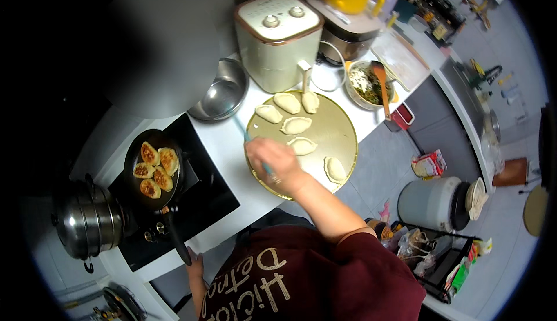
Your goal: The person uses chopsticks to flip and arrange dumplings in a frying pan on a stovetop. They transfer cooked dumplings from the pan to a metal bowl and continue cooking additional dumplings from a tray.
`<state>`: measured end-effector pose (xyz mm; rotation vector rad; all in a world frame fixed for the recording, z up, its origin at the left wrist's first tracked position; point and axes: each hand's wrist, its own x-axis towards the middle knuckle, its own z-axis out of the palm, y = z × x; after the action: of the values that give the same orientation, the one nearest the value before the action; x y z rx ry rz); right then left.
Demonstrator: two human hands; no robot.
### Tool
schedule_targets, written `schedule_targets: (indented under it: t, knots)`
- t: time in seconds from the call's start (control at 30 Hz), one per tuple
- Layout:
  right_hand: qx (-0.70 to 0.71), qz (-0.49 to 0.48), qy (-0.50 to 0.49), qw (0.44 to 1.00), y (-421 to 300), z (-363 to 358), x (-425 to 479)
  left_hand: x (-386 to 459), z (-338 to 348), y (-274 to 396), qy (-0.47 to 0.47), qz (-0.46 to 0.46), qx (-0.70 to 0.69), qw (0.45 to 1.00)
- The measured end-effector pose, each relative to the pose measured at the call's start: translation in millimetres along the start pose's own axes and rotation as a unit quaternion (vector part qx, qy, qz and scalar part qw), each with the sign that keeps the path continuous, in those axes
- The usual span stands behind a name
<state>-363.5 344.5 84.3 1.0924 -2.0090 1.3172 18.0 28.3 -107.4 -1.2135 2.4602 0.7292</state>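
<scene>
My right hand [275,162] is closed around a slender blue utensil [268,169], blurred, over the left part of a round gold tray [324,136]. Several pale, uncooked filled dumplings [296,125] lie spread on that tray. On the black cooktop sits a black frying pan [152,201] with several browned dumplings [162,178] in it. My left hand [196,263] is low by the counter edge, beside the end of the pan handle [177,236]. The handle partly covers it, so I cannot tell whether its fingers grip the handle.
Left of the pan stands a stacked steel steamer pot [89,221]. A steel bowl [222,92] sits behind the cooktop, near a pale air fryer [278,47]. A bowl of chopped filling [363,81] with a wooden spatula [381,81] stands right. A lidded bucket [428,203] is on the floor.
</scene>
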Motion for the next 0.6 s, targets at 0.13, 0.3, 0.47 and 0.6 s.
schedule_targets:
  t: [0.13, 0.3, 0.47, 0.6]
  knots:
    - [-0.204, 0.005, 0.112, 0.972, 51.2, -97.3, -12.8, -7.9, -3.8, -0.6, -0.003, 0.007, 0.017, 1.000]
    - [-0.411, 0.179, 0.145, 0.882, 136.6, -177.8, -64.8, -3.0, -0.4, -5.5, -0.008, 0.018, 0.080, 0.997]
    - [-0.413, 0.240, 0.082, 0.874, 163.4, -160.3, -107.5, -0.8, 7.2, -28.8, 0.024, 0.064, 0.043, 0.997]
    - [-0.412, 0.257, 0.063, 0.872, 152.2, -158.0, -107.9, -6.1, -1.1, -0.8, 0.001, 0.044, 0.064, 0.997]
